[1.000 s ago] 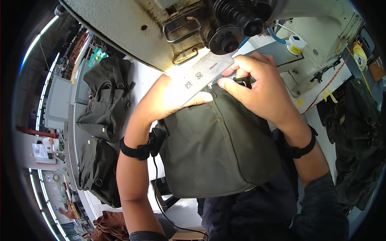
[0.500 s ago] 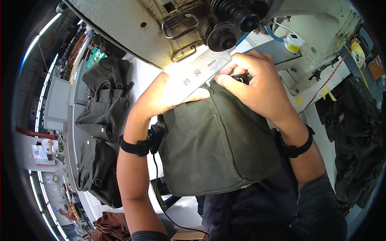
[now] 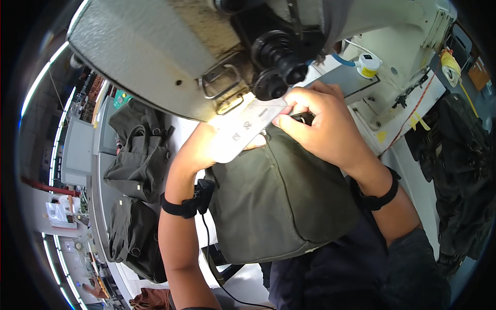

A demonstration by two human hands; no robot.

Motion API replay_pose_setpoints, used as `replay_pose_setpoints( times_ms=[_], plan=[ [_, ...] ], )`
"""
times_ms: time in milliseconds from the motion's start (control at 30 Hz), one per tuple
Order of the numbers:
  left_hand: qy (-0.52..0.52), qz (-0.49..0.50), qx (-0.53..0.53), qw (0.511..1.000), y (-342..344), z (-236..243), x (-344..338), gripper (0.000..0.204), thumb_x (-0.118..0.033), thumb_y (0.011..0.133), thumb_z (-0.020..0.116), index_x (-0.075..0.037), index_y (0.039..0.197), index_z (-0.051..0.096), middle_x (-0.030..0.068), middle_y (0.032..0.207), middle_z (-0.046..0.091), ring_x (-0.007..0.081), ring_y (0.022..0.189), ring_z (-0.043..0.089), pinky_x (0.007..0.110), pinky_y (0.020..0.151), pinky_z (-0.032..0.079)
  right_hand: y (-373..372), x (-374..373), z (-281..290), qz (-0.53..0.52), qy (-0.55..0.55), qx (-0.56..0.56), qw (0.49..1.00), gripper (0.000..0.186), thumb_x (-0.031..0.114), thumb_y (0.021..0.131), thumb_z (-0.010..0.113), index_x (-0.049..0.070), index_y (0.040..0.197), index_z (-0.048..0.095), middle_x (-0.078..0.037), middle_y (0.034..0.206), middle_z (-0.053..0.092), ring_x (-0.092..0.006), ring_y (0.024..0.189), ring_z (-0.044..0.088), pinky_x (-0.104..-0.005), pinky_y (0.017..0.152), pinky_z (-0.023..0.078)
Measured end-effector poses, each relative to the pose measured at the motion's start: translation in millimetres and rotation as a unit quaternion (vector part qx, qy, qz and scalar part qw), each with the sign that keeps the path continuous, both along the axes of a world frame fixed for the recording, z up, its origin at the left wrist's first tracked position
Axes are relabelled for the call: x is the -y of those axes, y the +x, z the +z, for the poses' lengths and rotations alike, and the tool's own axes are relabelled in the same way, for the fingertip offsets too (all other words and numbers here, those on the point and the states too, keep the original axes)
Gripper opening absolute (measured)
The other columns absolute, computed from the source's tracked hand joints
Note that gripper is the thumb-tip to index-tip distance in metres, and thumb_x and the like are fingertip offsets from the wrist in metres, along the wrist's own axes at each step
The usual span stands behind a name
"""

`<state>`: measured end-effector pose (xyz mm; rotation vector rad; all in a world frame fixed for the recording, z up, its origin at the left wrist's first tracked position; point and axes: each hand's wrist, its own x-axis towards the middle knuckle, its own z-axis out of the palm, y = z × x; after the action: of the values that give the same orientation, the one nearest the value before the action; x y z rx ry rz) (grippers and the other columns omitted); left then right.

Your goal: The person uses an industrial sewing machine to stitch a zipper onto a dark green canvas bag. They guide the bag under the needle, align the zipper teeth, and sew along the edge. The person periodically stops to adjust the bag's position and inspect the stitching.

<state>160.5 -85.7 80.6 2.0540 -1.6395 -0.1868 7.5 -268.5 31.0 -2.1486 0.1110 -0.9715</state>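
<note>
A dark green canvas bag point(image 3: 274, 206) with a seam down its middle hangs at the machine in front of me. My right hand point(image 3: 330, 126) pinches the bag's top edge between thumb and fingers, close to a black fitting point(image 3: 304, 118). My left hand point(image 3: 199, 147) is at the bag's top left, its thumb pressed on the cloth. A pale guard plate point(image 3: 243, 129) under the sewing machine head point(image 3: 150, 62) covers most of the left fingers. The needle area is hidden behind this plate and the machine.
Several similar green bags point(image 3: 137, 173) lie on the white table at my left. More dark bags point(image 3: 460, 191) are piled at the right. A white round device point(image 3: 367, 65) with a blue tube sits on the machine bed. A cable point(image 3: 209, 248) hangs from my left wrist strap.
The view has shifted, so the machine head and bag sit lower in the picture. Both hands keep about the same places on the bag.
</note>
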Motion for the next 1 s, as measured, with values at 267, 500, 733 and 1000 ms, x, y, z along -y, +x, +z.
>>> replay_pose_setpoints(
  times_ms=[267,500,733,1000],
  plan=[
    [0.041,0.107,-0.27,0.956,41.9,-20.6,-35.3,0.043,-0.025,0.087,0.085,0.0,0.118,0.069,0.0061,0.101,0.072,0.0136,0.09,0.064,0.03,0.081,0.051,-3.8,-11.3,-11.1,-0.078,-0.056,0.086,0.992,0.015,0.016,0.081,0.084,0.013,0.085,0.07,0.002,0.085,0.071,-0.0196,0.089,0.06,-0.0386,0.092,0.037],
    [0.241,0.079,-0.04,0.966,101.8,46.3,-82.9,0.039,-0.02,0.093,0.078,-0.002,0.126,0.069,0.0104,0.113,0.074,0.0179,0.103,0.068,0.033,0.091,0.052,-36.1,-65.6,-39.3,-0.019,0.259,0.045,0.965,0.021,0.016,0.084,0.084,0.008,0.1,0.073,0.0,0.087,0.067,-0.0214,0.089,0.058,-0.0369,0.086,0.043],
    [0.206,0.041,0.177,0.961,-98.2,67.6,-24.8,0.083,-0.02,0.079,0.086,0.002,0.15,0.049,0.0216,0.149,0.055,0.0387,0.142,0.05,0.05,0.121,0.034,-34.9,-59.7,-51.1,0.018,0.191,0.07,0.979,0.022,0.014,0.087,0.08,0.0,0.103,0.072,-0.012,0.092,0.071,-0.0302,0.093,0.064,-0.0391,0.091,0.049],
    [0.061,0.101,0.342,0.932,-83.5,-31.5,-64.4,0.086,-0.037,0.081,0.084,-0.001,0.152,0.048,0.0154,0.154,0.052,0.034,0.145,0.046,0.058,0.121,0.029,-28.9,-80.4,-40.2,0.019,0.158,0.103,0.982,0.017,0.012,0.09,0.073,0.0,0.1,0.067,-0.016,0.087,0.067,-0.0355,0.085,0.064,-0.043,0.076,0.053]
  ],
)
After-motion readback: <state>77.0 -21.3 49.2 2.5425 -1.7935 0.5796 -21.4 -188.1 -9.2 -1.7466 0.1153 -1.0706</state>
